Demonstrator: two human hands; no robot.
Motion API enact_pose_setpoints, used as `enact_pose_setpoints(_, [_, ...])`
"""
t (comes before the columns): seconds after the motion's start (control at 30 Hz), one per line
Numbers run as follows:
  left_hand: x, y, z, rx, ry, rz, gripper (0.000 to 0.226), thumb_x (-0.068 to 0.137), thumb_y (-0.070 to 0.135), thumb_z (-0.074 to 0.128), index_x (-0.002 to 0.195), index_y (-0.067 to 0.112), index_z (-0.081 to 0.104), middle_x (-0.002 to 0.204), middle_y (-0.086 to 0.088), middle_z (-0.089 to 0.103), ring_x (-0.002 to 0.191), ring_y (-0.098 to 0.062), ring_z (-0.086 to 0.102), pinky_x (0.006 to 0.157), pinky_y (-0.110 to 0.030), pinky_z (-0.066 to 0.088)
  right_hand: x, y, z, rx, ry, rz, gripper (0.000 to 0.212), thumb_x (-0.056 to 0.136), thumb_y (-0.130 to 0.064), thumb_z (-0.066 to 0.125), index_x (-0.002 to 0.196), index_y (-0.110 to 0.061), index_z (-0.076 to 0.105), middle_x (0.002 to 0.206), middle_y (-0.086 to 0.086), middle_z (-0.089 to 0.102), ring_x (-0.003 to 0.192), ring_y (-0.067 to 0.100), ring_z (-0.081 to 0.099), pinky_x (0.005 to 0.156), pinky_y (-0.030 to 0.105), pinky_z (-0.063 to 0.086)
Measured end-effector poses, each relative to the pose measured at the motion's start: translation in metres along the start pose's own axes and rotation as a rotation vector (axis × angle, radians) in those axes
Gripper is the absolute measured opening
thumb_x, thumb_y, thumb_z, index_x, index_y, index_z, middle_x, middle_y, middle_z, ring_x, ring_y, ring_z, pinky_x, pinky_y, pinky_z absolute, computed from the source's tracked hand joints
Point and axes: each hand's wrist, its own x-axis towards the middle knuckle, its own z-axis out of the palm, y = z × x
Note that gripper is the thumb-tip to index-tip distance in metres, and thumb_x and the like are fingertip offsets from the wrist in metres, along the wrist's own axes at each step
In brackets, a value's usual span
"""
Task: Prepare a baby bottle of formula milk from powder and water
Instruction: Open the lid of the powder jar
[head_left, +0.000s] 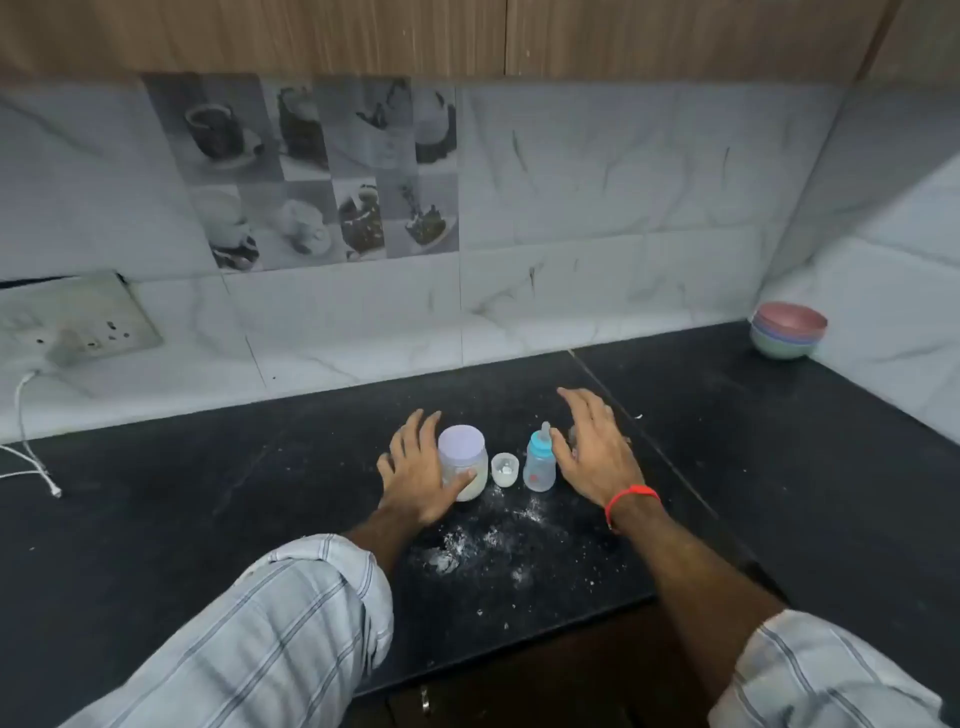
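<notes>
A small baby bottle (539, 465) with a blue collar and clear teat stands upright on the black counter (260, 493). Left of it sits a small clear cup (505, 470) with something white inside. Further left stands a clear jar (463, 460) with a lilac lid, holding pale powder. My left hand (415, 475) rests beside the jar with fingers spread, its thumb touching the jar's front. My right hand (592, 452) hovers just right of the bottle, fingers apart and holding nothing. White powder (467, 545) is spilled on the counter in front.
A stack of coloured bowls (787, 330) sits in the far right corner. A wall socket plate (88, 322) with a white cable (31, 457) is at the left. The counter's front edge (519, 644) runs just below the spill. Tiled walls close the back and right.
</notes>
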Motion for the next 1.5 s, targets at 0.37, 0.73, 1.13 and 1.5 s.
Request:
enact_pose_setpoints(0.37, [0.030, -0.015, 0.087, -0.319, -0.025, -0.356, 0.135, 0.059, 0.070, 0.088, 0.161, 0.032, 0.008, 0.173, 0.003, 0.011, 0.162, -0.023, 0.002, 0.123, -0.059, 0.013, 0.020, 0.004, 0.032, 0.205, -0.318, -0.056, 0.025, 0.101, -0.029, 0.053, 0.122, -0.029, 0.066, 0.103, -0.004, 0.075, 0.094, 0.020, 0.069, 0.082, 0.038, 0.056])
enact_pose_setpoints(0.73, [-0.012, 0.020, 0.071, -0.410, 0.205, -0.264, 0.093, 0.061, 0.062, 0.082, 0.142, 0.038, 0.043, 0.131, 0.014, 0.034, 0.115, 0.010, 0.053, 0.086, -0.031, 0.057, 0.048, -0.009, 0.064, 0.346, -0.583, -0.031, 0.078, 0.087, -0.071, 0.057, 0.152, -0.037, 0.030, 0.136, 0.001, 0.055, 0.125, 0.020, 0.057, 0.104, 0.038, 0.048])
enact_pose_setpoints(1.13, [-0.021, 0.006, 0.018, -0.244, -0.039, -0.132, 0.124, 0.061, 0.063, 0.087, 0.159, 0.051, 0.012, 0.128, 0.026, 0.061, 0.104, -0.003, 0.068, 0.086, -0.034, 0.061, 0.047, -0.035, 0.086, 0.224, -0.509, -0.204, 0.070, 0.083, -0.071, 0.031, 0.118, -0.016, 0.056, 0.111, 0.003, 0.066, 0.101, 0.022, 0.063, 0.086, 0.040, 0.052])
enact_pose_setpoints(1.5, [0.012, -0.003, -0.011, -0.157, -0.209, 0.051, 0.131, 0.063, 0.071, 0.080, 0.161, 0.052, -0.004, 0.138, 0.018, 0.063, 0.105, -0.004, 0.068, 0.087, -0.030, 0.058, 0.052, -0.033, 0.086, 0.270, -0.356, -0.224, 0.055, 0.088, -0.059, 0.040, 0.122, -0.019, 0.059, 0.106, 0.001, 0.066, 0.088, 0.021, 0.064, 0.076, 0.043, 0.056])
